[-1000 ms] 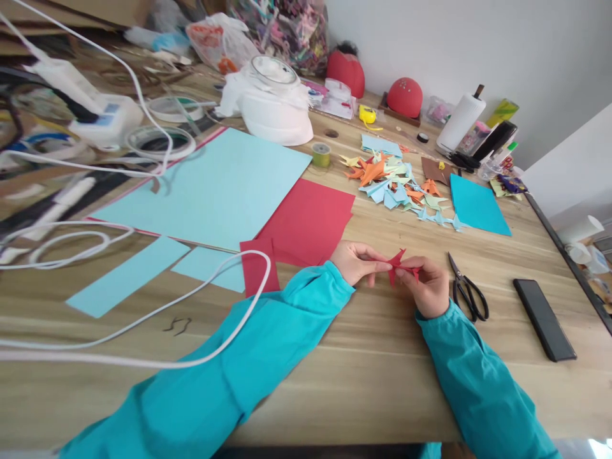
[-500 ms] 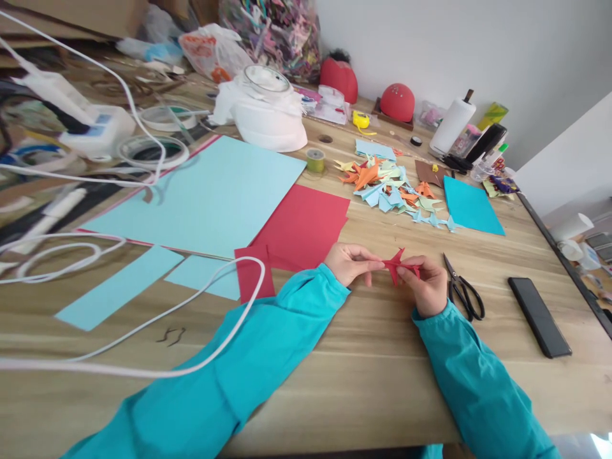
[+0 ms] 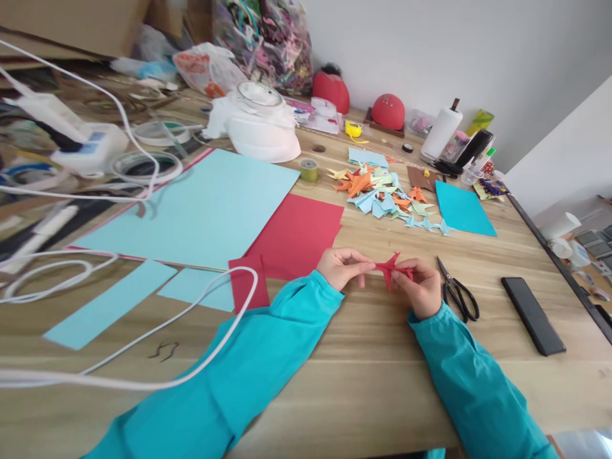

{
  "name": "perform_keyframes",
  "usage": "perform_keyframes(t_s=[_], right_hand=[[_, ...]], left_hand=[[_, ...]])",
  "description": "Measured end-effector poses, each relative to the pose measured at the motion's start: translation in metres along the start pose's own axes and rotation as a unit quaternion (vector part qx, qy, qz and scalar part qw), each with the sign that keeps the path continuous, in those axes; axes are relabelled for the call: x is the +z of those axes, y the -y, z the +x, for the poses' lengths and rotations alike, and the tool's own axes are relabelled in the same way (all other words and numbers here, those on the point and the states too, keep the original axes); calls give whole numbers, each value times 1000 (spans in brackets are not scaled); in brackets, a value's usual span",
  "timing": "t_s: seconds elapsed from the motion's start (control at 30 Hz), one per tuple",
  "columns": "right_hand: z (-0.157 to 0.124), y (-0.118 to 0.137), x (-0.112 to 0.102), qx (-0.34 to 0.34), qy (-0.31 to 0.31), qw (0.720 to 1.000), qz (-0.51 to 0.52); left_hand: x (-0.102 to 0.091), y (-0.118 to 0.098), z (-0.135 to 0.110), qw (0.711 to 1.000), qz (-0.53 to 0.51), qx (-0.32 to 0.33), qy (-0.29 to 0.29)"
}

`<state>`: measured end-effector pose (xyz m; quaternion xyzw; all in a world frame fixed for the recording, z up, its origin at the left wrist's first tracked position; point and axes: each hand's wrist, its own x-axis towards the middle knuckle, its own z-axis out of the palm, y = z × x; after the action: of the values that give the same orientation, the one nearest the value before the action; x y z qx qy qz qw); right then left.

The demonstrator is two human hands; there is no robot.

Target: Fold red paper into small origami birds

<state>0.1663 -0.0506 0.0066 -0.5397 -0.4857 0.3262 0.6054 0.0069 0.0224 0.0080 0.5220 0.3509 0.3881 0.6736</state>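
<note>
A small red folded paper plane (image 3: 389, 270) is held level above the wooden table between my two hands. My left hand (image 3: 345, 268) pinches its pointed left end. On the other side, my right hand (image 3: 421, 284) grips the tail end between thumb and fingers. The plane's wings stick out up and down between the hands. Black-handled scissors (image 3: 459, 293) lie just right of my right hand. Behind my left hand are red paper sheets (image 3: 301, 229) and a smaller red piece (image 3: 248, 284). Several folded paper planes (image 3: 375, 191) in orange, blue, yellow and green are piled further back.
A black phone (image 3: 533, 315) lies at the right. Large light blue paper (image 3: 201, 204) and a blue strip (image 3: 112, 303) cover the left side. A white cable (image 3: 143, 386) loops over my left sleeve. Turquoise paper (image 3: 466, 207) and a thread spool (image 3: 308, 169) lie behind.
The view has shifted slightly, so the table's things sit a little lower and further left. Both hands keep hold of the red paper plane, which looks slightly turned.
</note>
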Motion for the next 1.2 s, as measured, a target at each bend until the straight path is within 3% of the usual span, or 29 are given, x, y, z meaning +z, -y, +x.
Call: perform_keyframes(t_s=[0.23,0.43,0.7,0.87,1.0,1.2], right_hand=[[-4,6,1,-69,19,983,-167],[-1,-9,-8,-106,-103,963,-227],[13,-26,-30,-37,-244,937,-248],[38,-35,-63,10,-330,891,-310],[73,-37,-85,26,-354,861,-364],[113,-43,-76,33,-344,827,-444]], left_hand=[[0,7,8,994,-100,-30,-45],[1,11,11,988,-138,-55,-48],[1,15,12,993,-102,-60,-23],[-2,19,16,991,-108,-82,-24],[-3,22,17,991,-107,-82,-10],[-3,22,18,988,-131,-85,-6]])
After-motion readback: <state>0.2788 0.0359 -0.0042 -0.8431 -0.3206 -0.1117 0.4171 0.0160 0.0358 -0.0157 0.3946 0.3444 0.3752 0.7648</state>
